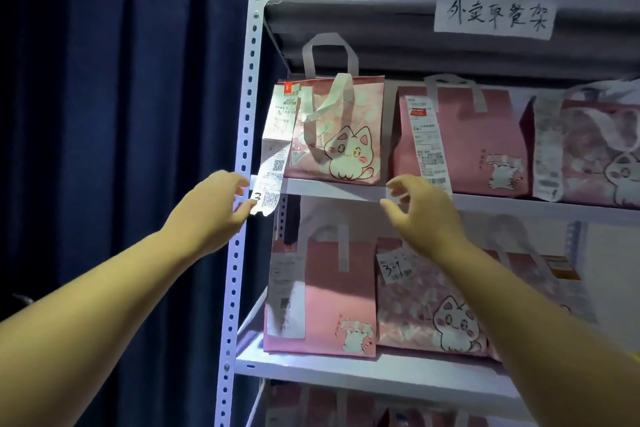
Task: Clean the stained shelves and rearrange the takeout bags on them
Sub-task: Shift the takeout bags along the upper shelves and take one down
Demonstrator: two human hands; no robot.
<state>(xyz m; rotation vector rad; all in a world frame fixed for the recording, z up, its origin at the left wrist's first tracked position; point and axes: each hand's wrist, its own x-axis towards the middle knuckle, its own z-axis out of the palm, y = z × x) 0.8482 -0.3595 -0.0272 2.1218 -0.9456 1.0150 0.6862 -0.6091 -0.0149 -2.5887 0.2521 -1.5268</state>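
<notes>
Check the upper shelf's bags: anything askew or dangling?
Yes. The long receipt on the leftmost cat bag hangs loose, creased, past the shelf edge, its end by the left hand. The right hand is open, empty. No spills visible.

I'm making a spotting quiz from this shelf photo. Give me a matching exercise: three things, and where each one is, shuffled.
Things:
1. Handwritten white paper sign
2. Pink cat-print bag with a long white receipt
3. Pink bag with a tag marked 34

Places:
A. Lower shelf, right of another pink bag
B. Left end of the upper shelf, above both hands
C. Stuck on the grey shelf edge at the top

Pairs: 1-C, 2-B, 3-A
</notes>
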